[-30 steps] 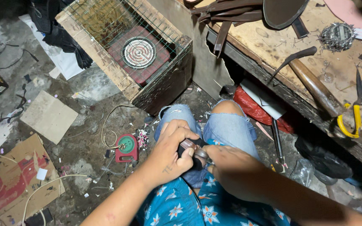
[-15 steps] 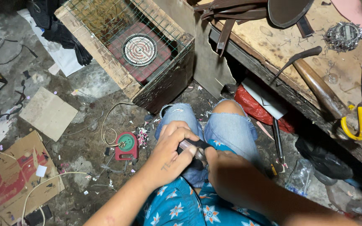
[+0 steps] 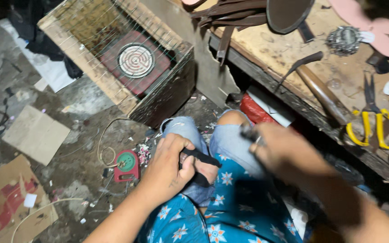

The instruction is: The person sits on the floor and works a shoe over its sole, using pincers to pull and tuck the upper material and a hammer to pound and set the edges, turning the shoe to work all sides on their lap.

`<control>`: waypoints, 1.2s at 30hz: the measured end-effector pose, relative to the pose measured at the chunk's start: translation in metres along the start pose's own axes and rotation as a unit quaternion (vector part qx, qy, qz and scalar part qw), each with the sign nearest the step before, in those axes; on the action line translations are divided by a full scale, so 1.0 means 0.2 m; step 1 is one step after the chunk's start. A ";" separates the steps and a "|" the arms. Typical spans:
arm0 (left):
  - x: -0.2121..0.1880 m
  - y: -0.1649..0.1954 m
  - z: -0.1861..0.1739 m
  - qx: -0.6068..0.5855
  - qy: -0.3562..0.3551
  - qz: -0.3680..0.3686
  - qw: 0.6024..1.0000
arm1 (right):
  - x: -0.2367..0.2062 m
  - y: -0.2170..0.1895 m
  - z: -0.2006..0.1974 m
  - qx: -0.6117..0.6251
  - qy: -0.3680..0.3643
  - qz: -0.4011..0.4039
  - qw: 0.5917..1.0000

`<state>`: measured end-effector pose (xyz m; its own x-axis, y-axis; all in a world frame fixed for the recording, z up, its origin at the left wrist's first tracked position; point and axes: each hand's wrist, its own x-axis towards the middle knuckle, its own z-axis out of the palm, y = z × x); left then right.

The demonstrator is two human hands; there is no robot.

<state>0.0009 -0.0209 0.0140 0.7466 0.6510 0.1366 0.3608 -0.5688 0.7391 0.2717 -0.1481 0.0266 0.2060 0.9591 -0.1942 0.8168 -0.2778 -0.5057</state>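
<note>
Over lap: left hand [image 3: 167, 168] fingers wrapped round black strap [image 3: 202, 158]; right hand [image 3: 278, 150] blurred, fingers pinching small dark object [image 3: 248, 134]

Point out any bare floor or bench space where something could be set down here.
Freest floor lies between the flat cardboard sheet and the wire cage. The wooden bench has a bare strip between the hammer and the dark straps. It is crowded around the yellow scissors and near the left hand.

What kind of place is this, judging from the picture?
Probably a small cobbler's or repair workshop. A worn bench holds a hammer, yellow scissors and pink soles; scraps and cardboard litter the floor.
</note>
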 end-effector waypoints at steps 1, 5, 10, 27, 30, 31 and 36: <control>0.00 0.00 0.01 0.017 0.013 0.007 1.000 | 0.02 0.09 -0.05 -0.024 0.029 0.021 0.999; -0.01 -0.02 0.12 0.049 0.091 0.013 0.995 | 0.12 0.51 -0.24 -0.095 0.123 0.180 0.971; -0.03 -0.03 0.32 0.030 0.240 0.035 0.970 | 0.16 0.96 -0.38 -0.204 0.160 0.295 0.920; 0.57 0.03 0.22 -0.102 -0.310 0.069 0.943 | 0.02 0.80 -0.21 -0.189 0.223 0.138 0.946; 0.43 0.02 0.27 0.022 -0.237 -0.054 0.970 | -0.07 0.77 -0.20 -0.171 0.262 0.112 0.943; 0.37 0.01 0.27 0.025 -0.184 -0.023 0.982 | -0.12 0.76 -0.17 -0.127 0.290 0.088 0.944; 0.22 0.03 0.30 0.134 -0.074 0.089 0.984 | -0.33 0.63 0.14 0.201 0.209 0.135 0.948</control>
<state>0.0698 -0.0262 -0.0149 0.8775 0.4600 0.1356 0.3366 -0.7922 0.5090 0.3465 -0.2477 -0.0483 0.6420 0.7648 -0.0540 0.4505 -0.4332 -0.7806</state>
